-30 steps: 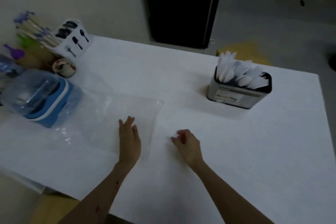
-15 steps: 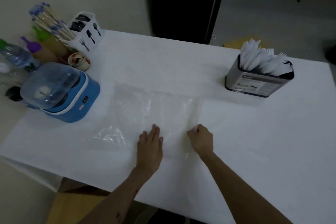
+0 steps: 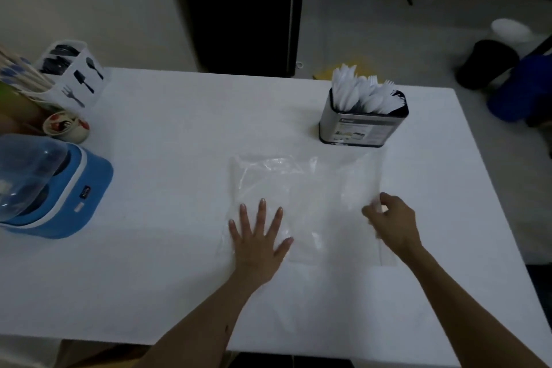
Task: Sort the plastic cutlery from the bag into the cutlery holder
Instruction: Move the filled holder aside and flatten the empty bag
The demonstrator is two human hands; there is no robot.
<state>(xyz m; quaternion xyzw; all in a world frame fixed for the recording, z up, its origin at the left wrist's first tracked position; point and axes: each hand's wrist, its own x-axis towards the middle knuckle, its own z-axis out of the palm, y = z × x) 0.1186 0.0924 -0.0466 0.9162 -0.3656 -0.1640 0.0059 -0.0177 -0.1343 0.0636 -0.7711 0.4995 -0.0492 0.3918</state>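
Clear flat plastic bag (image 3: 304,203) lies at centre of white desk (image 3: 179,263), seemingly emptied. Left hand (image 3: 258,240) spread flat, fingers apart, pressing bag's 8 o'clock corner. Right hand (image 3: 391,224) pinched closed on bag's 3 o'clock edge. Dark metal cutlery holder (image 3: 363,125), packed with white plastic cutlery (image 3: 363,92), stands just beyond bag at 1 o'clock. Risk: slick film slips from pinch; hard tug could nudge the top-heavy holder.
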